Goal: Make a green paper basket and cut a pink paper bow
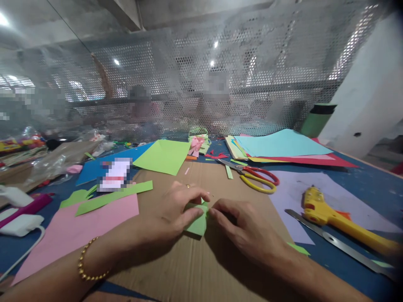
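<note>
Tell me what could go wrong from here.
The small, folded, light-green paper piece might crease or tear, since the left hand pinches it while the right hand is right at its edge. If it reached forward, the right hand could perhaps brush the metal scissors with red and yellow handles, lying just beyond it.

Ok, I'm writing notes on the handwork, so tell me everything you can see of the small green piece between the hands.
The small green piece looks like folded paper: a pale, broad upper face, brighter green at its right edge, and a narrow, shaded near side suggesting thickness. It is over the brown cardboard; whether it rests there is unclear. The left hand holds it, thumb on top; the right hand has fingertips at its right edge. Fingers hide its far part.
</note>
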`<state>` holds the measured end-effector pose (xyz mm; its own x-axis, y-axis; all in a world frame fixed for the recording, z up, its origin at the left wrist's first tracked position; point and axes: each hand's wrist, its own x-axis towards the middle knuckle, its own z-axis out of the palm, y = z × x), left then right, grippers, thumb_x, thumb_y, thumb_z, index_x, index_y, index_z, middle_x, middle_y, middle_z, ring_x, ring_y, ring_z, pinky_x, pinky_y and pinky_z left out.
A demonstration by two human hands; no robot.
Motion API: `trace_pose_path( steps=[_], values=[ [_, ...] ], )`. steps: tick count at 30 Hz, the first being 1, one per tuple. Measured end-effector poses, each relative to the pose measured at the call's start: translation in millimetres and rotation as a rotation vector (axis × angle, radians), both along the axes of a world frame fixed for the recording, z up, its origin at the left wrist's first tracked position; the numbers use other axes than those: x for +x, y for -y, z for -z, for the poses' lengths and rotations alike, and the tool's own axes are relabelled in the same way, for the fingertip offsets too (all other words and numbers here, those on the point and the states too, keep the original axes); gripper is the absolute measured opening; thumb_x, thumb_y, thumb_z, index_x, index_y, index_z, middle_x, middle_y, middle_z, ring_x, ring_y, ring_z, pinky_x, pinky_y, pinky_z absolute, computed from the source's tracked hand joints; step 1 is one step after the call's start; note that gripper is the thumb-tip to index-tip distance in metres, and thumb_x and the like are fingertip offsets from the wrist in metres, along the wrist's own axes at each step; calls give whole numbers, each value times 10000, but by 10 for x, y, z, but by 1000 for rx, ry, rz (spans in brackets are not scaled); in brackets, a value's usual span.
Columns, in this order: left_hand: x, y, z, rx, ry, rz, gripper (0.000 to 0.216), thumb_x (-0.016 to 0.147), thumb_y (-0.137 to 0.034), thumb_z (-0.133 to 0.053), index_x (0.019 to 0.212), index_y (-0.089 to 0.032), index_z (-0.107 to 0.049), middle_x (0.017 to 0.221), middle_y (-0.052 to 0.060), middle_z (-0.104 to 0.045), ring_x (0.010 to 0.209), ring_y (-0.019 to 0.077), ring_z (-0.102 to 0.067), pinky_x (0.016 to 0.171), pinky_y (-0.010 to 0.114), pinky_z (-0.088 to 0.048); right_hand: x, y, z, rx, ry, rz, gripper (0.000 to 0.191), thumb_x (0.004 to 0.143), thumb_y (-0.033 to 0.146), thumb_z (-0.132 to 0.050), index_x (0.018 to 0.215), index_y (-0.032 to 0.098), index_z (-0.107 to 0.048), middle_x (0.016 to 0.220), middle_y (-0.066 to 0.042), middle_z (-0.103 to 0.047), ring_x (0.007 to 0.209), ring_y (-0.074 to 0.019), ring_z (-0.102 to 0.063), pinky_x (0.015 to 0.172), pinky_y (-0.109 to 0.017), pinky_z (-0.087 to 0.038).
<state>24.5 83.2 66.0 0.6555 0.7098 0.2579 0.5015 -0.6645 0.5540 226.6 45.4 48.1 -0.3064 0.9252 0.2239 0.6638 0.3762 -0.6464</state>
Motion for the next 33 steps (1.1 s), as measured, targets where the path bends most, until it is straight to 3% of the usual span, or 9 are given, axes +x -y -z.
trace_pose_path(
  steps=[6,16,22,29,33],
  values=[
    [-39,-17,-50,-52,-33,7,324,927,-237,-561,1239,-282,-635,1091,22,-701,1041,230,-573,888,372,-465,-24,51,5,62,12,-42,295,974,251,-437,708,194,-553,646,18,-578,585,-120,-479,572,-242,-337],
    [16,-7,-66,-81,45,-47,318,895,-235,-606,1191,-316,-692,889,3,-708,914,213,-583,820,360,-455,-34,45,35,4,19,-9,310,985,270,-428,703,196,-534,655,22,-543,590,-117,-448,548,-240,-311],
    [29,3,-91,-116,14,-81,403,874,-214,-608,1255,-335,-665,916,2,-704,900,201,-574,824,340,-433,-34,44,58,26,5,-22,323,983,283,-434,677,201,-494,617,38,-485,561,-111,-403,538,-237,-296],
    [49,49,-60,-16,-36,-23,434,899,-173,-540,1310,-279,-631,1003,40,-718,983,238,-529,857,361,-415,-29,24,53,29,-41,-53,327,995,323,-427,709,200,-528,659,23,-537,596,-121,-427,554,-243,-310],
    [40,45,-48,-62,-34,-34,408,899,-199,-589,1292,-296,-642,972,38,-710,970,239,-528,847,359,-410,-36,26,78,35,-29,-59,319,1001,317,-431,725,201,-544,682,19,-569,614,-123,-454,573,-250,-319]
  ],
)
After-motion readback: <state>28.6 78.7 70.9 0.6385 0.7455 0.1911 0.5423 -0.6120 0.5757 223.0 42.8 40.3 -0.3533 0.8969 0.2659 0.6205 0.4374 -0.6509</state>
